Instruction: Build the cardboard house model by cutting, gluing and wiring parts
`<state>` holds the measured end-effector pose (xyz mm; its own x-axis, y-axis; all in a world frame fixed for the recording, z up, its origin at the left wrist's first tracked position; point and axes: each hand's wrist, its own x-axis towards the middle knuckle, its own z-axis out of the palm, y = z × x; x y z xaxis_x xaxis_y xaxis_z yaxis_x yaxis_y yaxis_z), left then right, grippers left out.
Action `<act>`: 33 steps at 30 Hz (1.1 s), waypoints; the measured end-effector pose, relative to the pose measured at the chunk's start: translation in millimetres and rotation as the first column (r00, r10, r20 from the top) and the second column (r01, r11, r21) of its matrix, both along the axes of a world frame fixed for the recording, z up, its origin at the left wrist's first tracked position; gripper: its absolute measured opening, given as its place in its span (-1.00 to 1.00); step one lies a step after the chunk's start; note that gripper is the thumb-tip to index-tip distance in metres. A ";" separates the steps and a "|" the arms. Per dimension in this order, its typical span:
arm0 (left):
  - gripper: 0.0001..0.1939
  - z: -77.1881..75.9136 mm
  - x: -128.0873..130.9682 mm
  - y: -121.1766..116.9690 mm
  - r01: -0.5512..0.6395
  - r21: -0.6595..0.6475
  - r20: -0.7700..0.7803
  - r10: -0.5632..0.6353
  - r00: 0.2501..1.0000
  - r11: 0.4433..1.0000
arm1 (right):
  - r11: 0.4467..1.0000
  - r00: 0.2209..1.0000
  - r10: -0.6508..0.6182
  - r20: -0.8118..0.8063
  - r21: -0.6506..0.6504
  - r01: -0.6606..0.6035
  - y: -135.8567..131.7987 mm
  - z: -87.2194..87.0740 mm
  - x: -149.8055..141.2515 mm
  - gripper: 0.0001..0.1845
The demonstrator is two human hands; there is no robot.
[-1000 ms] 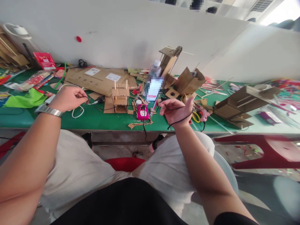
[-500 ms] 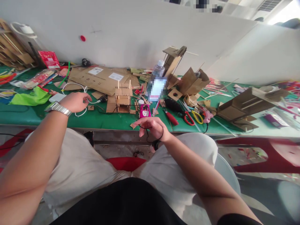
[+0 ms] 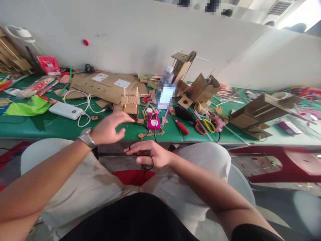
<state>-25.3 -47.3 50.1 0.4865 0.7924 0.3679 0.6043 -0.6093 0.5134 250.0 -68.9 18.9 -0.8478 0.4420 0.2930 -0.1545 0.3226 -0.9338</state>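
My left hand (image 3: 110, 129), with a metal watch (image 3: 87, 137) on its wrist, is over the table's front edge, thumb and fingers apart, holding nothing. Its fingertips are in front of a small cardboard structure (image 3: 130, 102) with wooden sticks. Below the table edge, my right hand (image 3: 152, 153) carries a thin black cord (image 3: 151, 164), which loops around its loosely stretched fingers. From there the cord runs up to a magenta item (image 3: 153, 121) with a cartoon face, where a white cap (image 3: 149, 110) stands close behind.
On the green table (image 3: 62, 129) lie a white power bank (image 3: 65, 110) with a white cable, a flat cardboard sheet (image 3: 100, 87), red-handled scissors (image 3: 200, 128), a pink glue gun (image 3: 220, 124) and a phone (image 3: 166, 96). Cardboard models (image 3: 260, 112) stand at right. A clear bottle (image 3: 167, 76) is behind the phone.
My left hand has left the white cable by the power bank and moved right and toward me. My right hand has dropped lower and a little left, drawing the cord with it.
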 end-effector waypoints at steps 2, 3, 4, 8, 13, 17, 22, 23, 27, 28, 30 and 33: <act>-0.36 -7.0 22.1 -13.6 0.206 -0.143 0.106 -0.192 0.976 0.968 | 0.998 1.000 -0.007 0.024 -0.060 0.009 0.6 0.1 1.8 -0.56; -0.32 -10.3 29.6 -18.4 0.280 -0.217 0.180 -0.244 0.953 0.935 | 0.996 0.999 -0.017 0.037 -0.090 0.020 1.8 0.1 3.5 -0.56; -0.31 -13.2 34.6 -21.4 0.335 -0.295 0.250 -0.266 0.931 0.895 | 0.993 0.998 -0.033 0.044 -0.114 0.038 3.3 0.2 5.6 -0.56; -0.46 -19.3 36.2 -19.7 0.349 -0.494 0.359 -0.178 0.916 0.797 | 0.986 0.995 -0.090 0.032 -0.140 0.093 10.7 4.4 13.1 -0.53; -0.58 -15.7 27.5 -10.7 0.222 -0.556 0.283 -0.069 0.957 0.801 | 0.975 0.994 -0.105 0.029 -0.192 0.108 17.7 11.5 18.8 -0.51; -0.59 -12.7 12.3 1.1 0.027 -0.470 0.261 0.110 0.959 0.882 | 0.953 0.961 -0.244 0.128 -0.151 0.262 29.1 14.6 28.0 -0.47; -0.84 -4.7 -21.7 30.9 -0.295 -0.443 0.577 0.521 0.629 0.847 | 0.858 0.832 -0.512 0.212 0.081 0.507 52.0 22.8 49.3 -0.62; -0.89 -1.2 -29.1 37.3 -0.338 -0.432 0.614 0.547 0.568 0.836 | 0.835 0.807 -0.551 0.215 0.121 0.537 56.9 25.1 54.7 -0.66; -0.87 15.8 -62.6 60.9 -0.459 -0.399 0.693 0.589 0.416 0.794 | 0.721 0.706 -0.693 0.149 0.180 0.669 75.4 32.9 76.1 -0.68; -0.86 19.7 -72.6 66.5 -0.502 -0.416 0.719 0.612 0.329 0.758 | 0.698 0.686 -0.716 0.130 0.169 0.696 79.3 34.1 80.4 -0.67; -0.81 25.4 -94.0 77.9 -0.502 -0.461 0.750 0.624 0.221 0.732 | 0.658 0.649 -0.753 0.111 0.142 0.740 85.2 35.2 86.3 -0.64; -0.75 26.6 -124.4 94.3 -0.573 -0.447 0.769 0.622 0.147 0.687 | 0.624 0.611 -0.781 0.125 0.132 0.770 88.6 34.9 88.1 -0.61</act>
